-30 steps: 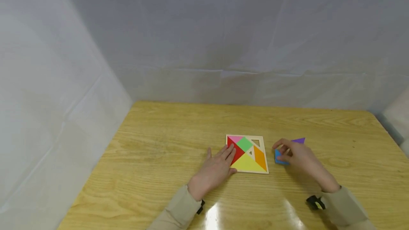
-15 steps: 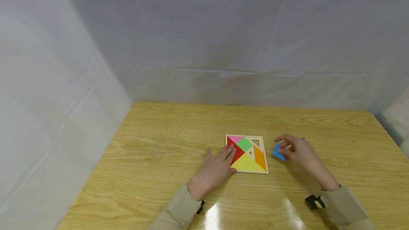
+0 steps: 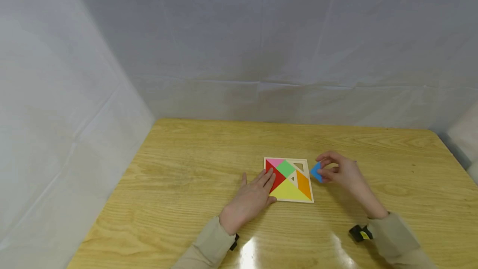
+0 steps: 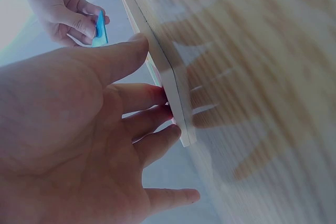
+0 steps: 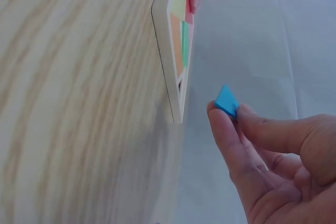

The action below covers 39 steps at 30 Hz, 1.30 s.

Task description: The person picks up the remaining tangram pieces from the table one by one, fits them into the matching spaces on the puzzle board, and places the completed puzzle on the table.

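A square wooden tangram board [image 3: 310, 196] lies on the table with red, pink, green, yellow and orange pieces set in it. Two gaps show at its right side, one triangular near the top right corner and a smaller one beside the orange piece [image 3: 303, 184]. My left hand [image 3: 249, 198] rests on the board's left part, fingers extended over the red piece [image 3: 275, 181] and the thumb at the near edge. Between thumb and fingers, my right hand [image 3: 345, 173] pinches a blue triangular tangram piece [image 5: 227, 100], held above the table just right of the board.
The wooden table [image 3: 186, 169] spreads around the board, with pale sheeting [image 3: 239, 53] behind it and at the left. A purple piece is almost wholly hidden behind the right hand in the head view.
The right hand has lifted the blue piece off the table, turned it and brought it left, close to the board's right edge. The left hand has stayed in place.
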Motion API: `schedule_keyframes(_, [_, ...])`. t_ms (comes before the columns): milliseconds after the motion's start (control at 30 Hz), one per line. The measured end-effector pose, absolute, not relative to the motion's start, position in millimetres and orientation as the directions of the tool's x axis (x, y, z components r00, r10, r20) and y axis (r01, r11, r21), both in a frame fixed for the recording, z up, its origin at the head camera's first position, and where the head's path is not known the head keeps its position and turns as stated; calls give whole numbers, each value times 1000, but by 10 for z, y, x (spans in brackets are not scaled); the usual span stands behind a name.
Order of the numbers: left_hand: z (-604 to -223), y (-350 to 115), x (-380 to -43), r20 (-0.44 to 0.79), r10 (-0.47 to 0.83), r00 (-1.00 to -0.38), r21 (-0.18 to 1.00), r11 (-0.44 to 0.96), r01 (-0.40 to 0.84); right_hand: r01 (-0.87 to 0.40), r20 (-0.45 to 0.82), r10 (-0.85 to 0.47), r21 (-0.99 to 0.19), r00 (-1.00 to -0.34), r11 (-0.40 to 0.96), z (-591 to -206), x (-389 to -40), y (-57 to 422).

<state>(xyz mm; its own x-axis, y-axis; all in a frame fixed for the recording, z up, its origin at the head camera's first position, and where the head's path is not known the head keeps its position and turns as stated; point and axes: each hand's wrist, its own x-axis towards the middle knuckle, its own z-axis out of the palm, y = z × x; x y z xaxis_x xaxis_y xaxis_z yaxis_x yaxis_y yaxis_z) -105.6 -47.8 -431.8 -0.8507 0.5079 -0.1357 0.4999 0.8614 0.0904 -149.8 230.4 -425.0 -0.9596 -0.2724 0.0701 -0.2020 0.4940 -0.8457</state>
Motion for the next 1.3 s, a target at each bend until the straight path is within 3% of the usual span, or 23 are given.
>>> schedule_keyframes(533, [-4308,-473,-1055,-144,497,-855,100,867,488,-208,72,-282,-847,-957,490,-4283,-1580,2070])
schedule_keyframes(1300, [-4339,-466,-1069,-144,501,-854,79,866,495,-237,24,-326,-739,-945,631,-4394,-1674,1924])
